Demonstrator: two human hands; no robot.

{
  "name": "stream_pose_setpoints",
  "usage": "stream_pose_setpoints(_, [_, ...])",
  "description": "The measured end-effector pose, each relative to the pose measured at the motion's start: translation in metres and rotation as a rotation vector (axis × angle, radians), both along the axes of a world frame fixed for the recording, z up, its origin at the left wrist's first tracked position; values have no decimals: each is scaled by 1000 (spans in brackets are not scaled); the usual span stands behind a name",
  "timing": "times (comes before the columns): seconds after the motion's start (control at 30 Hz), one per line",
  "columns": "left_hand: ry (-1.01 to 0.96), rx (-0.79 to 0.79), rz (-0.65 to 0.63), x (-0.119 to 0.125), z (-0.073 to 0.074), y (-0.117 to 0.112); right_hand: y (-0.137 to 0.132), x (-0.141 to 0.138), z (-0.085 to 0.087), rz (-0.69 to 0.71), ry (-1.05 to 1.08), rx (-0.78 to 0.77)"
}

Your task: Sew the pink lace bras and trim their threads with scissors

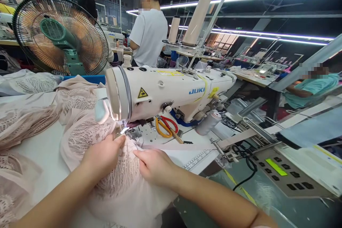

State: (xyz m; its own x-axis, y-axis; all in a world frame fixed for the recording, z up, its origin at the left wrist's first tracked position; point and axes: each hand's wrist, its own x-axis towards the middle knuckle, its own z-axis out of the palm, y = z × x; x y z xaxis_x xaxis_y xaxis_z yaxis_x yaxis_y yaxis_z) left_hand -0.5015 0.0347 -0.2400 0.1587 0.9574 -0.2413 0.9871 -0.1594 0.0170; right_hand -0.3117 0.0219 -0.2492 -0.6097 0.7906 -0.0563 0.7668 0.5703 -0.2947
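A pale pink lace garment (124, 172) lies on the white table below the needle end of a white sewing machine (149, 94). My left hand (104, 153) is closed on its lace close to the presser foot, thumb and fingers pressed together. To the right, my right hand (153, 164) pinches the garment's edge. A light elastic band (176, 146) runs from the needle area towards the metal feeder on the right. Where the cloth passes under the foot is partly hidden by the machine head and my fingers.
Scissors with orange and red handles (163, 127), a wooden-handled brush (177, 136) and a grey thread cone (210, 123) lie behind the band. More lace garments (29, 114) are heaped on the left. A large fan (60, 35) stands beyond. A control box (283, 171) is at right; other people work farther back.
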Motion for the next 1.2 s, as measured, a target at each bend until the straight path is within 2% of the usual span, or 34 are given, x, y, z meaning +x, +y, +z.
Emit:
stream_pose_setpoints(0.37, [18,76,40,-10,4,10,11,-13,4,-40,-113,48])
stream_pose_setpoints(0.53, [35,183,69,-18,6,15,12,-18,9,-42,-206,64])
stream_pose_setpoints(0.63, [85,280,79,-17,12,9,7,-11,12,-23,-238,83])
stream_pose_setpoints(0.73, [179,431,-41,-8,19,-10,1,1,15,26,-242,89])
stream_pose_setpoints(0.8, [194,403,-149,0,20,-27,0,8,16,56,-231,80])
stream_pose_setpoints(0.87, [190,287,-183,4,17,-42,0,11,17,73,-219,68])
stream_pose_setpoints(0.97, [200,173,-123,1,4,-54,2,11,19,78,-212,49])
stream_pose_setpoints(1.1, [142,116,3,-17,-13,-48,6,6,23,76,-209,29])
stream_pose_setpoints(1.2, [113,141,45,-30,-19,-35,10,1,25,71,-226,3])
